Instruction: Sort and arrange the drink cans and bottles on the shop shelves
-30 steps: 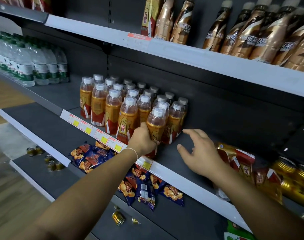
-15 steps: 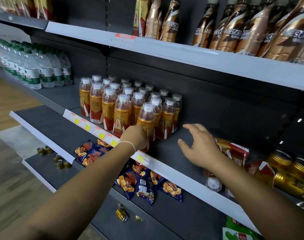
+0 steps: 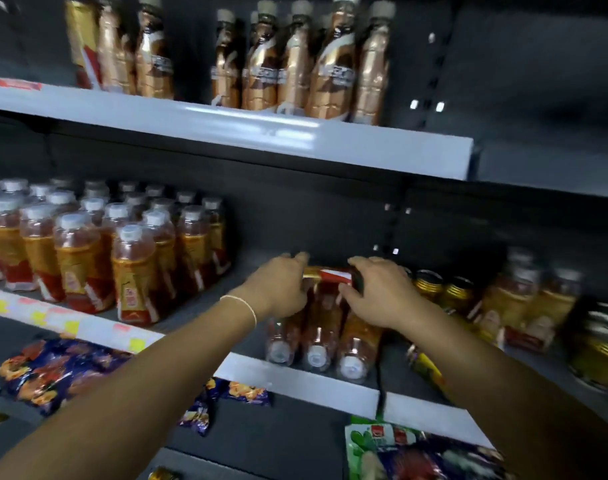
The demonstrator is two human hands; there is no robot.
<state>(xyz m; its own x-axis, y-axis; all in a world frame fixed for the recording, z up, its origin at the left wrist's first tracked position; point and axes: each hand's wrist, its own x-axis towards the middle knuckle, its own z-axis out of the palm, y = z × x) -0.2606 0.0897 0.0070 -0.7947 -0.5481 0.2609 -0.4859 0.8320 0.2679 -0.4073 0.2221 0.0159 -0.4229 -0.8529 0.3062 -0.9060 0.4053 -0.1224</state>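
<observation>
Three lying bottles (image 3: 316, 341) rest side by side on the middle shelf (image 3: 295, 379), near its front edge. Their white caps point at that edge and their red and gold bases point at the back wall. Both hands sit on the far ends of these bottles. The left hand (image 3: 278, 289) has its fingers curled over the base of the leftmost one, so its grip is closed on the lying bottles. The right hand (image 3: 382, 292) has its fingers hooked over the bases from the right and its thumb pressed on the near side, so its grip is also closed on them. Motion blur hides exactly which bottle each finger touches. A thin bracelet (image 3: 240, 306) circles the left wrist. Toward the left end of the same shelf, a dense block of standing bottles (image 3: 122, 254) with orange labels stands upright, well apart from the hands. Just past the right hand, gold cans (image 3: 430, 282) stand toward the shelf's back. On the upper shelf (image 3: 261, 133), coffee bottles (image 3: 295, 64) stand in rows. Snack packets (image 3: 53, 368) lie on the lower shelf (image 3: 278, 441), with a green packet (image 3: 382, 441) toward its right.
</observation>
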